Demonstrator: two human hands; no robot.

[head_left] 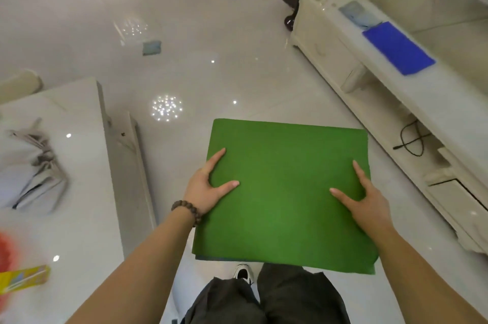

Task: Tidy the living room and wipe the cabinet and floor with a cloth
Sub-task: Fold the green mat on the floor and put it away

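Note:
A folded green cloth is held flat in front of me above the glossy white floor. My left hand grips its left edge, thumb on top. My right hand grips its right edge the same way. A long white cabinet runs along the right, with a blue cloth and a pale blue-grey cloth lying on its top. A small grey-blue cloth lies on the floor further ahead.
A white low table stands at the left with a crumpled grey cloth, a yellow box and something red on it. A dark vase with pink flowers stands by the cabinet's far end. A black cable hangs in the cabinet. Wooden furniture legs are far ahead.

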